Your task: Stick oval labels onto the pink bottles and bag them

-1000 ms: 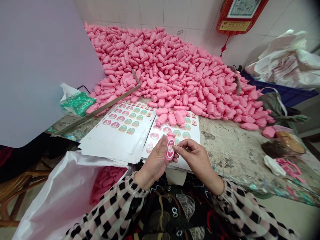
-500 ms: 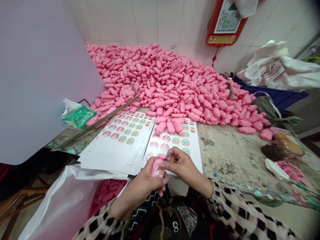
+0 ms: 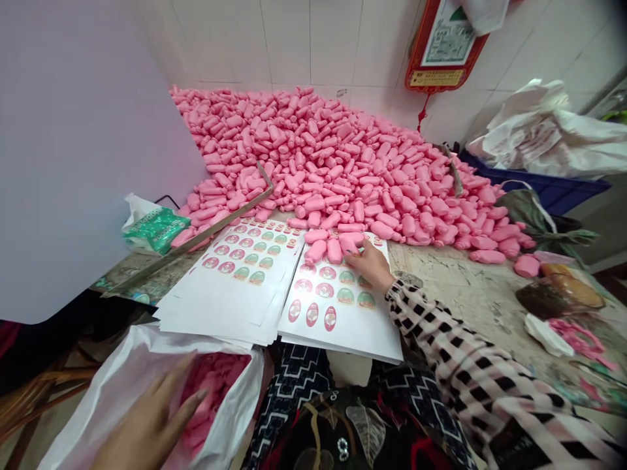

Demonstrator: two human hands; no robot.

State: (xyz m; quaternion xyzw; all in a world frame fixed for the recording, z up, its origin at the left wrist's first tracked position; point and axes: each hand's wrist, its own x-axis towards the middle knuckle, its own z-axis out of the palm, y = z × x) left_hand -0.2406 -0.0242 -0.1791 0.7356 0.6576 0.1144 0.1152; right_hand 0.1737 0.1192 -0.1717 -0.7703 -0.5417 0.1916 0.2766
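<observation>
My left hand (image 3: 151, 411) is over the mouth of a white sack (image 3: 115, 365), fingers apart and holding nothing. Inside the sack lie pink bottles (image 3: 220, 385). On the sticker sheets (image 3: 365, 333), my right hand (image 3: 369, 261) has its fingers closed on a small pink bottle (image 3: 349, 241). Several more loose bottles (image 3: 316, 251) lie on the sheet beside it. Round pink and green labels and a row of oval ones (image 3: 312, 314) show on the top sheet. A second stack of sticker sheets (image 3: 210, 300) lies to the left.
A large heap of pink bottles (image 3: 313, 150) covers the back of the worktable (image 3: 441, 294) against the wall. A bent metal bar (image 3: 196, 228) crosses the left side, near a green packet (image 3: 159, 228). At the right are a blue crate (image 3: 553, 189) and plastic bags (image 3: 548, 130).
The labelled bottle has left my hands and I cannot single it out. My left hand moved down left to the sack and opened; my right hand reached forward onto a bottle.
</observation>
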